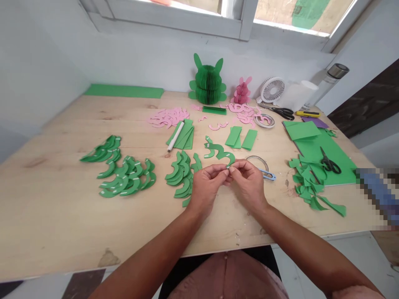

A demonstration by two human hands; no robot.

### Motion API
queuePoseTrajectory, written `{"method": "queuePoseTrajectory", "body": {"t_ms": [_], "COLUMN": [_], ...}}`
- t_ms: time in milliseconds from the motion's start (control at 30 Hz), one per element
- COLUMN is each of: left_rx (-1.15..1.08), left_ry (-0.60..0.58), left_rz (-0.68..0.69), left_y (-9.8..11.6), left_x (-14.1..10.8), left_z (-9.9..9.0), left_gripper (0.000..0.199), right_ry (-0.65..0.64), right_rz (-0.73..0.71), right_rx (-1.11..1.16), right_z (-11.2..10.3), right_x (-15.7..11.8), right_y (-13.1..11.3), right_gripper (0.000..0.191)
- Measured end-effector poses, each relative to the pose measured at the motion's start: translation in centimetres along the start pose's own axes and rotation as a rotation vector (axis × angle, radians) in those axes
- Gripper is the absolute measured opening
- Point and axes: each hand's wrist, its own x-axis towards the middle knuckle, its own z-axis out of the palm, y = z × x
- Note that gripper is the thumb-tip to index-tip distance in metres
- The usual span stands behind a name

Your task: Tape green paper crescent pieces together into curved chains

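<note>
My left hand [207, 187] and my right hand [247, 182] meet above the middle of the wooden table [62, 207]. Their fingertips pinch a curved green paper piece [230, 162], and the fingers hide most of it. Just beyond them lies a joined strip of green paper crescents [220, 150]. A heap of green crescents [181, 176] lies next to my left hand. Behind my right hand sit a roll of thin wire [257, 162] and a blue-handled small tool [267, 175].
A green honeycomb paper rabbit [208, 81] and a smaller pink one [241, 91] stand at the back, near pink paper cutouts [168, 117]. To the right lie scissors [329, 162] on a green paper sheet [324, 153] among scraps [307, 180]. More crescents [126, 178] lie left.
</note>
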Motion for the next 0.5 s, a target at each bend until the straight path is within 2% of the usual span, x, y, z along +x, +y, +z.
{"method": "queuePoseTrajectory", "body": {"t_ms": [500], "left_rx": [-0.021], "left_ry": [-0.003], "left_rz": [-0.017], "left_y": [-0.18], "left_x": [0.19], "left_z": [-0.15], "left_gripper": [0.017], "right_ry": [0.007], "right_rz": [-0.029], "right_rx": [-0.011], "right_z": [0.15], "right_x": [-0.07], "right_y": [-0.03], "right_gripper": [0.009]}}
